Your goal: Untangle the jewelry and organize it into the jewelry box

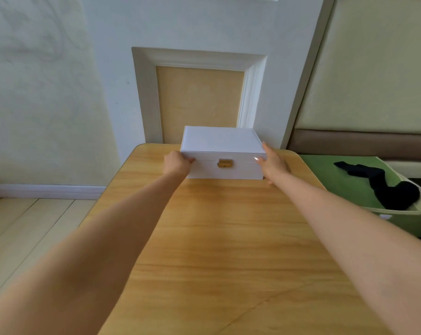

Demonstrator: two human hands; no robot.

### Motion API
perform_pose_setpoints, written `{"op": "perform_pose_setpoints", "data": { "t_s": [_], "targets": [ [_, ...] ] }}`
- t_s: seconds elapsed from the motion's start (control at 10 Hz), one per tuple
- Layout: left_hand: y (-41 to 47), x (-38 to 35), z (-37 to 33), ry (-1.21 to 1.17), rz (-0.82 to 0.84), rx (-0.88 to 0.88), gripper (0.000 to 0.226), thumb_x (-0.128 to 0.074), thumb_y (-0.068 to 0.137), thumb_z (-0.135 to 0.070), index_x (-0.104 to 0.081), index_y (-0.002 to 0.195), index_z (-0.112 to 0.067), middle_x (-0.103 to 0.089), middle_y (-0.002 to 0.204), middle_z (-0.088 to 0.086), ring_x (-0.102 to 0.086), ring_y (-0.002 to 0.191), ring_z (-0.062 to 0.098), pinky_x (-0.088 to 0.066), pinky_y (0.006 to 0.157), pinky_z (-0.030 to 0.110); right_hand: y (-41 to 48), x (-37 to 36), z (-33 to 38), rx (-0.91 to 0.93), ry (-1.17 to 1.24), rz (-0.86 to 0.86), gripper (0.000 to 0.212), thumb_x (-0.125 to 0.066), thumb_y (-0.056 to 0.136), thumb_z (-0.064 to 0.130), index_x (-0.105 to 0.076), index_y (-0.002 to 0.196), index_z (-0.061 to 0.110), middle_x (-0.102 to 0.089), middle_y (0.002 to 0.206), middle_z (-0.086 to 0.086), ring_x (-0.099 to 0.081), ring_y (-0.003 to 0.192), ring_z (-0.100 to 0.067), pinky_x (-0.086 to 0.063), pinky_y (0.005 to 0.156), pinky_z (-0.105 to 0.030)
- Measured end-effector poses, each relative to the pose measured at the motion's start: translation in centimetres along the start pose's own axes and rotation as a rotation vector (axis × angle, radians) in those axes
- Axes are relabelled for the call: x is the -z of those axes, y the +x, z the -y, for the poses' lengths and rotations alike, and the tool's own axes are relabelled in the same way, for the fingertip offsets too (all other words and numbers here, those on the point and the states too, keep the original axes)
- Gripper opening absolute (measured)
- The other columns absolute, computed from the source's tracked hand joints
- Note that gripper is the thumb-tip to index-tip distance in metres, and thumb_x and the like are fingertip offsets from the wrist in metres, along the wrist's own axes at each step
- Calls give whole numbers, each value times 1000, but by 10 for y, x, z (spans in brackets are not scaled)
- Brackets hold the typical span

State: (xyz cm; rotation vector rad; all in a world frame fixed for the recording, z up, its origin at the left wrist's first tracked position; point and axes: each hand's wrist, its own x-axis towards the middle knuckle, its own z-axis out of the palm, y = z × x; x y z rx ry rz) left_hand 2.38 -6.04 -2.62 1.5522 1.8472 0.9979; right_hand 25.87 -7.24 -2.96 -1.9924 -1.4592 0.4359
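White jewelry box (220,143), lid closed, at far edge of table (228,238); left hand (177,163) curled round box's left front corner; right hand (272,163) flat, fingers straight, against box's right side

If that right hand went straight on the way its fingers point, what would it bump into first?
Probably the white wall behind the table: the right hand lies flat along the side of the jewelry box, fingers pointing past it. Depth is unclear.

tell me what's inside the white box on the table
Nothing inside shows: the white jewelry box has its lid down and the gold clasp closed. The left hand grips one front corner, the right hand presses the other side.
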Motion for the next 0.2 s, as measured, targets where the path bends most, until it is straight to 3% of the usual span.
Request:
{"op": "perform_pose_setpoints", "data": {
  "t_s": [0.2],
  "targets": [
    [15,-3,4,-15,7,-8,40,-53,94,-28,-53,119,3,-56,118,17,-53,111,32,-42,78,34,28,-3,11,57,-127,-21,55,-44,97,30,-23,147,31,-46,140,-9,-49,121,-33,-44,96,-40]
  ]
}}
